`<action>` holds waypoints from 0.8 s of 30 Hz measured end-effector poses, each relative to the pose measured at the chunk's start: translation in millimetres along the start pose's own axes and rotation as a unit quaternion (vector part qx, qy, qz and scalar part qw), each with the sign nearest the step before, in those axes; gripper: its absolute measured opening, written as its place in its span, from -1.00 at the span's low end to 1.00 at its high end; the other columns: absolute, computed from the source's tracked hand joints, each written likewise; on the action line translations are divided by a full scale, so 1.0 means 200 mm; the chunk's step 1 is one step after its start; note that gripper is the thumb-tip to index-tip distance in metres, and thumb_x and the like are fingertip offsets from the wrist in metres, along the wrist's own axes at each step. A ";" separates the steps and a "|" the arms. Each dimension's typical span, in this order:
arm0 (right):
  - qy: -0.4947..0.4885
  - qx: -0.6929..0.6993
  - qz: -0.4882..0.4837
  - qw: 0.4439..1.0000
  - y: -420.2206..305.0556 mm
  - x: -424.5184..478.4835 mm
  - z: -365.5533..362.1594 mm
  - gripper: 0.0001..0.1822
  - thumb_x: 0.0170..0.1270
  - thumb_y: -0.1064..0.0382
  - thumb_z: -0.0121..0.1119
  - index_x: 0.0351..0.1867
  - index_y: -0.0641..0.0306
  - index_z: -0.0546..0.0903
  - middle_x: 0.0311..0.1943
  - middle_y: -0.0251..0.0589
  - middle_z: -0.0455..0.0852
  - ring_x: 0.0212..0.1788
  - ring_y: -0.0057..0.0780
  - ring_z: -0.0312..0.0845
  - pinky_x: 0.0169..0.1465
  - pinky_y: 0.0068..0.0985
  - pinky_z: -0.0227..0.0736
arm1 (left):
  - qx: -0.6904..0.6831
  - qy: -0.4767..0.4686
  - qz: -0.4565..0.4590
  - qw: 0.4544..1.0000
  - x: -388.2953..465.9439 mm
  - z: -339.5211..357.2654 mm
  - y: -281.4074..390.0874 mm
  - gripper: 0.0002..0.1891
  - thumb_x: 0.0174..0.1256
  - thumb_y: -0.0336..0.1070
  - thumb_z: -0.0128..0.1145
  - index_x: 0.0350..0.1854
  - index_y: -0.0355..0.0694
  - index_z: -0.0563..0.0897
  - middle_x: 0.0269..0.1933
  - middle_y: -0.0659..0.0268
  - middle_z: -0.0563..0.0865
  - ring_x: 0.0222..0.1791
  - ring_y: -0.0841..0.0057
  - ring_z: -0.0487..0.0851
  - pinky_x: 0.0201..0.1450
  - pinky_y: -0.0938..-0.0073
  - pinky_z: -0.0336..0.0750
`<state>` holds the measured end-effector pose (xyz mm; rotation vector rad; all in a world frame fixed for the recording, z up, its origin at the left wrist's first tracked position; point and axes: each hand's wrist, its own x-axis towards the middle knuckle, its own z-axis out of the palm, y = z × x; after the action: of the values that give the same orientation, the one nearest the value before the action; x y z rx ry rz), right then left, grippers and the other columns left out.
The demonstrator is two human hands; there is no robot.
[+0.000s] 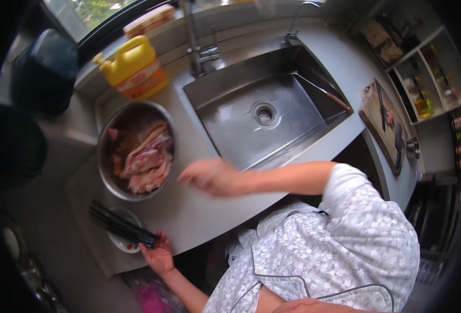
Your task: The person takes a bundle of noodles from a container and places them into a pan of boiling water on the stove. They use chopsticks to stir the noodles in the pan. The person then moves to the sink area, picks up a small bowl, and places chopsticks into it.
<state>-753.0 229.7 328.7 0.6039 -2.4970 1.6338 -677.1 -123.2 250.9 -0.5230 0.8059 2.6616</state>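
Note:
My left hand [159, 250], palm up, has its thumb and fingers around the near ends of a bundle of long black sticks [122, 227], which look like chopsticks. They slant across a white plate [117, 244] with red marks near its rim. My right hand [210, 178], blurred, is above the counter between a steel bowl and the sink; no object shows in it, and its fingers are unclear. The round steel bowl [104, 178] holds large pieces of raw meat [150, 158] in reddish-brown liquid.
A steel sink [234, 137] with a wooden-handled utensil [338, 99] lies right of the bowl. A yellow jug [138, 70] stands behind the bowl. At far right, a cutting board [371, 111] bears a knife [398, 144] and meat scraps. Dark containers [46, 74] stand at left.

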 end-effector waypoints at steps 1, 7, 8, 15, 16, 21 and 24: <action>0.061 -0.096 0.042 0.993 0.17 -0.12 -0.20 -0.67 0.03 0.42 0.16 -0.10 0.21 0.58 -0.27 -0.18 0.64 -0.20 -0.24 0.58 -0.10 -0.37 0.49 | 0.011 0.000 0.003 1.000 -0.02 0.00 -0.01 -0.42 0.39 0.12 -0.08 0.20 -0.29 0.41 0.09 -0.15 0.55 0.08 0.03 0.56 -0.01 0.13 0.59; 0.142 -0.564 0.366 0.727 0.89 -1.12 -1.55 -0.51 -0.04 0.35 0.21 0.04 0.11 0.50 -0.06 -0.18 0.59 -0.02 -0.12 0.47 -0.06 -0.16 0.43 | 0.046 0.084 -0.006 0.995 -0.21 0.02 -0.09 -0.35 0.34 0.20 -0.07 0.11 -0.39 0.47 0.07 -0.19 0.56 0.06 0.02 0.58 0.00 0.10 0.59; 0.127 -0.570 0.442 0.681 0.91 -1.18 -1.63 -0.57 0.03 0.32 0.16 0.02 0.10 0.50 -0.08 -0.21 0.57 -0.01 -0.14 0.45 -0.05 -0.17 0.43 | 0.055 0.098 -0.002 0.994 -0.27 0.01 -0.11 -0.36 0.35 0.19 -0.07 0.11 -0.38 0.47 0.05 -0.18 0.57 0.04 0.02 0.59 -0.02 0.10 0.60; 0.014 -0.563 0.497 0.660 1.12 -1.22 -1.87 -0.79 0.21 0.29 0.03 -0.25 0.23 0.68 -0.21 -0.10 0.69 -0.12 -0.20 0.64 -0.14 -0.31 0.58 | 0.154 0.066 -0.009 0.986 -0.30 0.33 -0.53 -0.51 0.45 0.01 -0.16 0.13 -0.34 0.47 -0.02 -0.12 0.63 -0.07 0.10 0.66 -0.13 0.20 0.67; -0.082 -0.573 0.469 0.667 1.10 -1.22 -1.90 -0.79 0.19 0.28 0.05 -0.27 0.19 0.71 -0.23 -0.12 0.73 -0.12 -0.22 0.66 -0.14 -0.34 0.58 | 0.160 0.049 -0.020 0.986 -0.27 0.41 -0.64 -0.54 0.45 -0.02 -0.15 0.13 -0.34 0.47 -0.03 -0.11 0.63 -0.09 0.12 0.67 -0.14 0.23 0.67; -0.064 -0.437 0.487 0.754 0.85 -1.33 -1.95 -0.73 0.05 0.22 0.12 -0.20 0.14 0.68 -0.15 -0.11 0.71 -0.07 -0.22 0.64 -0.07 -0.30 0.53 | 0.223 0.010 -0.096 0.970 -0.14 0.82 -1.17 -0.65 0.41 -0.24 -0.05 0.12 -0.36 0.46 -0.09 -0.07 0.66 -0.18 0.19 0.69 -0.23 0.34 0.66; 0.052 -0.377 0.432 0.817 0.68 -1.56 -2.00 -0.71 -0.01 0.14 0.15 -0.27 0.23 0.57 -0.28 -0.05 0.68 -0.17 -0.09 0.61 -0.13 -0.20 0.49 | 0.280 -0.039 -0.130 0.950 -0.12 1.01 -1.38 -0.68 0.39 -0.33 -0.02 0.09 -0.41 0.46 -0.12 -0.09 0.65 -0.22 0.17 0.70 -0.25 0.33 0.65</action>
<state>-571.9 721.0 289.3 -0.7862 -3.1522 0.5285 -598.3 207.4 289.7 -0.3411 1.3026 2.0683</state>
